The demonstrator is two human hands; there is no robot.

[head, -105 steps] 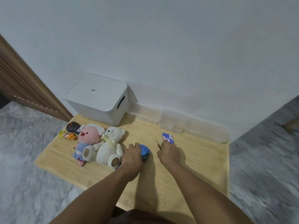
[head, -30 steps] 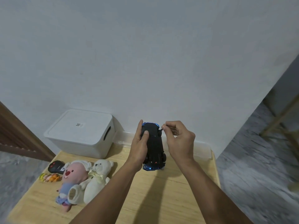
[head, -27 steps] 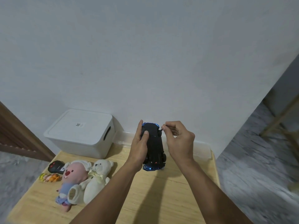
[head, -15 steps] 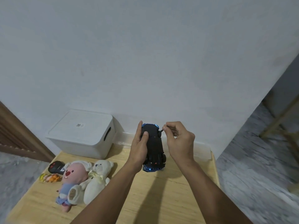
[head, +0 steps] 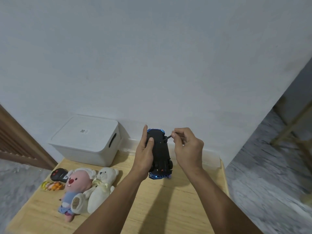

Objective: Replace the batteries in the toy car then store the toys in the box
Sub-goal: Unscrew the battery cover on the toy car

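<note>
My left hand (head: 145,153) grips a blue toy car (head: 160,154) held up above the wooden table (head: 160,208), its black underside facing me. My right hand (head: 188,148) pinches a small dark screwdriver (head: 167,137) whose tip meets the car's underside near the far end. A white lidded storage box (head: 86,139) stands at the back left against the wall. A pink plush (head: 74,188) and a white teddy bear (head: 101,186) lie on the table's left side. The batteries are hidden from view.
A black remote control (head: 58,174) and a small orange-yellow toy (head: 51,185) lie beside the plushes. Clear plastic containers (head: 211,159) line the wall behind my hands. Grey floor surrounds the table; a wooden door stands left and wooden furniture legs (head: 293,132) right.
Since 3.5 s ago the car has been lifted off the table and turned underside up. Over the last second both hands hold almost still, with the screwdriver at the car's underside.
</note>
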